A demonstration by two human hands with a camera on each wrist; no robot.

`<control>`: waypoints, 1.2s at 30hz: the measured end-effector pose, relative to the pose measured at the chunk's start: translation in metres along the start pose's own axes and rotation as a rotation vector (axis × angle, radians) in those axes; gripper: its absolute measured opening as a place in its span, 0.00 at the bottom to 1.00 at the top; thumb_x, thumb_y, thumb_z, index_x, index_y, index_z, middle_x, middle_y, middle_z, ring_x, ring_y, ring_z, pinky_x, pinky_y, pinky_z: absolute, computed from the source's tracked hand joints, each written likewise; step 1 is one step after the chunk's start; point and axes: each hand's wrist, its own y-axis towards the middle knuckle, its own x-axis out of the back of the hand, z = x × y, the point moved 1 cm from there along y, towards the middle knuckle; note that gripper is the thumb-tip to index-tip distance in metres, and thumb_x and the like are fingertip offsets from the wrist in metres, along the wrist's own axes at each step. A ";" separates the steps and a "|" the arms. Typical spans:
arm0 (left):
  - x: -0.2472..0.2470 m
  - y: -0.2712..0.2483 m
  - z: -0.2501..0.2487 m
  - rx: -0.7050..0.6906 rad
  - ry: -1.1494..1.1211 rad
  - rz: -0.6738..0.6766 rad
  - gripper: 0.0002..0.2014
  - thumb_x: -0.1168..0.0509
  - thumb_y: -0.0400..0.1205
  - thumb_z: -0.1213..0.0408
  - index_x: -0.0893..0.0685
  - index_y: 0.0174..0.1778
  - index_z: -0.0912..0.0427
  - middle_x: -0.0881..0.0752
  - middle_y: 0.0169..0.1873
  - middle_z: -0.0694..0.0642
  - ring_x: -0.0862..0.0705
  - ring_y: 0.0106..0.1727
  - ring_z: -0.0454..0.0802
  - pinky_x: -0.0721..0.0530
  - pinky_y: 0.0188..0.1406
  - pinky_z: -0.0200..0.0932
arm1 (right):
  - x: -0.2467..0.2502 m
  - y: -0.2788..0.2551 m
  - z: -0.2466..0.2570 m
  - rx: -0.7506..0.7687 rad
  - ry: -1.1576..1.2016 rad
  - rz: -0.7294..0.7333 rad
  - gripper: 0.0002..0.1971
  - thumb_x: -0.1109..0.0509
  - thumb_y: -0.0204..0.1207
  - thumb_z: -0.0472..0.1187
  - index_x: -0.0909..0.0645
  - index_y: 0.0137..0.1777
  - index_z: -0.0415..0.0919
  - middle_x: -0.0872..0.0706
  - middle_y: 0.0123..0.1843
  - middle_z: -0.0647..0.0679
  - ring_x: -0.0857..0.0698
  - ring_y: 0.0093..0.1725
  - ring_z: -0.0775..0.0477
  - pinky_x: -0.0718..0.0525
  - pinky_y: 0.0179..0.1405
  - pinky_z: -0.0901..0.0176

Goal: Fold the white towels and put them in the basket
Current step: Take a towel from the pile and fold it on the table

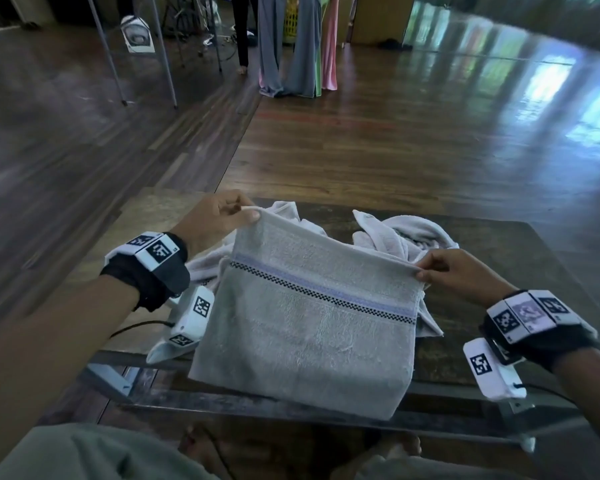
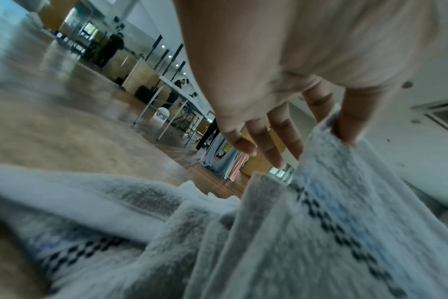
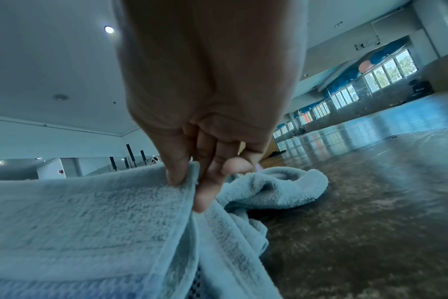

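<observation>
Two hands hold one folded white towel [image 1: 305, 323] up by its top corners above the near edge of the table [image 1: 520, 258]. The left hand [image 1: 210, 220] pinches the far-left corner between thumb and forefinger; in the left wrist view the remaining fingers [image 2: 279, 139] hang loosely extended beside the cloth. The right hand [image 1: 454, 271] pinches the right corner the same way, thumb pressed on the hem, its other fingers curled behind the fabric.

Doubled over, the towel forms a rough rectangle with a soft, looped terry pile. A woven band crosses its upper part: a pale lilac stripe edged by a narrow row of small dark checks. Its lower fold hangs past the table's front edge, and the flat stitched hem runs along the top between the two hands.

Behind it, crumpled white towels [image 1: 399, 233] lie in a loose heap on the table, touching the held one at both sides. The table top is dark, mottled and matte. Beyond it stretches a glossy wooden plank floor [image 1: 378, 143], with long grey and pink garments [image 1: 298, 43] hanging at the far side.
</observation>
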 end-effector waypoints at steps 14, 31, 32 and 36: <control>-0.015 0.025 -0.005 0.149 0.450 0.408 0.13 0.29 0.75 0.51 0.23 0.32 0.53 0.23 0.25 0.42 0.28 0.28 0.38 0.30 0.29 0.28 | 0.006 -0.012 -0.010 0.014 -0.093 -0.012 0.12 0.30 0.75 0.34 0.17 0.55 0.48 0.11 0.48 0.52 0.13 0.47 0.55 0.17 0.49 0.65; -0.015 -0.088 0.016 -0.190 0.603 0.302 0.15 0.36 0.66 0.48 0.12 0.33 0.56 0.15 0.46 0.42 0.17 0.49 0.41 0.21 0.50 0.36 | 0.003 -0.044 0.016 0.113 -0.150 -0.059 0.05 0.29 0.74 0.34 0.14 0.46 0.44 0.11 0.43 0.52 0.14 0.44 0.56 0.19 0.44 0.68; -0.016 -0.089 0.018 -0.196 0.576 0.295 0.13 0.35 0.67 0.49 0.12 0.33 0.55 0.17 0.47 0.42 0.17 0.51 0.42 0.23 0.52 0.33 | 0.001 -0.045 0.013 0.108 -0.162 -0.057 0.05 0.29 0.74 0.34 0.14 0.46 0.45 0.11 0.43 0.53 0.14 0.44 0.58 0.20 0.42 0.70; -0.017 -0.093 0.012 -0.166 0.450 0.273 0.11 0.35 0.66 0.48 0.16 0.32 0.52 0.13 0.52 0.45 0.19 0.57 0.33 0.29 0.55 0.19 | 0.000 -0.047 0.002 0.065 -0.158 -0.047 0.05 0.28 0.74 0.35 0.14 0.46 0.46 0.11 0.42 0.54 0.13 0.44 0.56 0.16 0.46 0.61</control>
